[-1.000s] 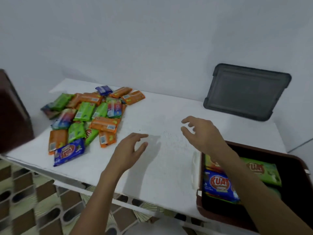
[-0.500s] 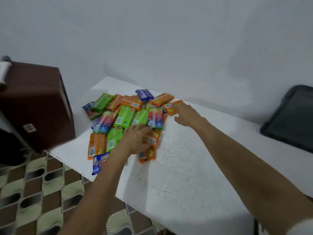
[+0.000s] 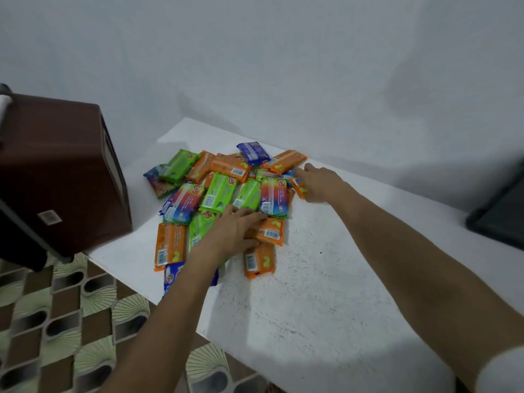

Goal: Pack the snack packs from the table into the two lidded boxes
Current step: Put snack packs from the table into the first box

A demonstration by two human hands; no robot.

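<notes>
Orange, green, blue and rainbow-striped snack packs lie in one loose heap near the far left corner of the white table. Many overlap, and the nearest ones reach almost to the table's front edge. That heap is the work left, and it is a large one, with many packs not yet lifted.

The left hand lies on the near side of the heap. Its fingers are curled over an orange pack with the thumb below it, so it seems to have that pack pinched for lifting. The right hand reaches to the heap's right side, one finger stretched toward the far packs and the others bent over a small orange pack. The view is soft there, and I cannot tell whether it grips that pack or only touches it.

A brown box stands off the table, just beside its left edge. Only its outside shows, so how much it holds is hidden. A dark lid sits by the table's far right edge. The second box is not in view.

I judge the packing to be in its picking stage: both hands are gathering, nothing is being carried to a box yet, and no lid is closed.
</notes>
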